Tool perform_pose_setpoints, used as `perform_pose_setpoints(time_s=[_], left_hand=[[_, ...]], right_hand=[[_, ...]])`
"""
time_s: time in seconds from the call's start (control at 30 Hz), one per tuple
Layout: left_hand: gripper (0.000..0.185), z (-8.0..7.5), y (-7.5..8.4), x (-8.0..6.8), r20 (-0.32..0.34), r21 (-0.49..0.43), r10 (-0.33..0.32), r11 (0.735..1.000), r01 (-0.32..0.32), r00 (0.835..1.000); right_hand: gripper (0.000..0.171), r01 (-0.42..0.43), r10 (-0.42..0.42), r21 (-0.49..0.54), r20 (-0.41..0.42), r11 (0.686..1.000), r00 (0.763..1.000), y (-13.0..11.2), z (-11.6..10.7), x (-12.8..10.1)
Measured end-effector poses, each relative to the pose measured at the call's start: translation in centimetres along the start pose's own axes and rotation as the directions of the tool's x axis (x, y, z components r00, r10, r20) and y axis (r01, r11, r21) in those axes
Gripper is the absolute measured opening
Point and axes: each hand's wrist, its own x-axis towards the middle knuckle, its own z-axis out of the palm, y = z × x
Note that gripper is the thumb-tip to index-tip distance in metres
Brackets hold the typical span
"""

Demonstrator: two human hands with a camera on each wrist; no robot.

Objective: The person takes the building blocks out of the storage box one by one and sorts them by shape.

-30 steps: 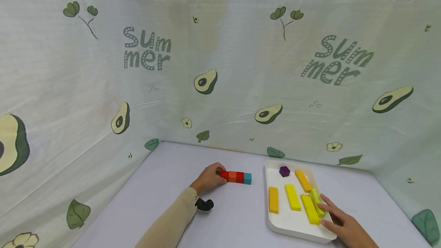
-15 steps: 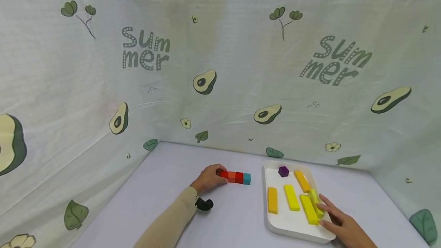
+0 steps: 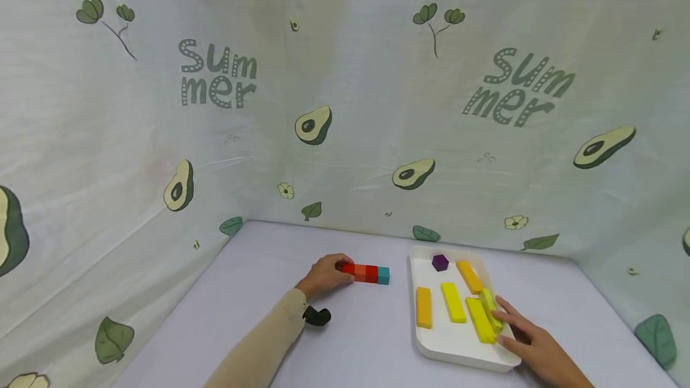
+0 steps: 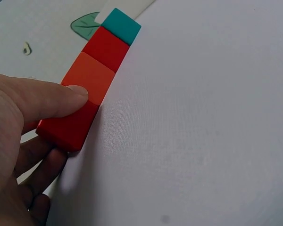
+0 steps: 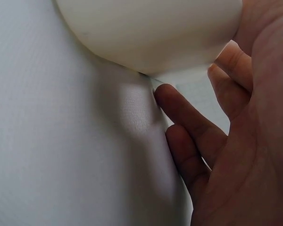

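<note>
My left hand (image 3: 325,274) pinches the near end of a straight row of coloured cubes on the table. Its thumb (image 4: 52,99) lies along the seam of the end red cube (image 4: 68,129) and the orange cube (image 4: 88,75), with the other fingers curled at the far side. Beyond these come another red cube (image 4: 107,48) and a teal cube (image 4: 122,26). My right hand (image 3: 533,343) rests at the right wall of a white tray (image 3: 453,346), with its fingertips beside a leaning yellow block (image 3: 489,310). Its thumb tip is hidden behind the tray wall in the right wrist view.
Inside the tray lie a purple piece (image 3: 440,263), two orange blocks and more yellow blocks (image 3: 454,302). A black strap end (image 3: 317,316) sticks out from the left wrist. A printed cloth (image 3: 356,76) hangs behind the white table (image 3: 372,346).
The view has shifted slightly, so everything sits a little further left and higher. Both hands keep their places at the cube row and the tray.
</note>
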Motion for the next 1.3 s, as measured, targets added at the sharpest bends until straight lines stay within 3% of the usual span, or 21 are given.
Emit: perform_pose_setpoints(time_s=[0.1, 0.33, 0.57, 0.73, 0.87, 1.3], left_hand=[[0.033, -0.3, -0.3, -0.2, 0.002, -0.007, -0.014, 1.000, 0.014, 1.000], [0.046, -1.2, -0.1, -0.2, 0.037, -0.128, 0.006, 0.992, -0.001, 0.999], [0.038, -2.1, 0.5, -0.4, -0.043, -0.193, 0.005, 0.981, -0.014, 0.999], [0.033, -2.2, 1.9, -0.2, -0.111, -0.243, 0.014, 0.969, -0.041, 0.994], [0.030, -1.5, 3.4, 0.2, -0.135, -0.296, 0.013, 0.954, -0.053, 0.991], [0.029, 1.4, 6.9, 1.1, -0.104, -0.368, 0.059, 0.925, -0.094, 0.993]], right_hand=[[0.073, 0.017, -0.017, -0.001, -0.001, 1.000, 1.000, -0.3, 0.2, 0.2], [0.074, -0.018, 0.018, 0.001, 0.002, 1.000, 1.000, -0.3, 0.0, 0.1], [0.073, -0.029, 0.028, 0.019, 0.015, 0.999, 0.999, -0.3, -0.2, 0.1], [0.074, -0.055, 0.055, 0.018, 0.016, 0.998, 0.998, -0.4, -0.1, 0.1], [0.075, -0.067, 0.067, 0.010, 0.011, 0.998, 0.998, -0.5, 0.1, 0.2], [0.073, -0.045, 0.045, -0.009, -0.001, 0.999, 0.999, -0.4, 0.2, 0.0]])
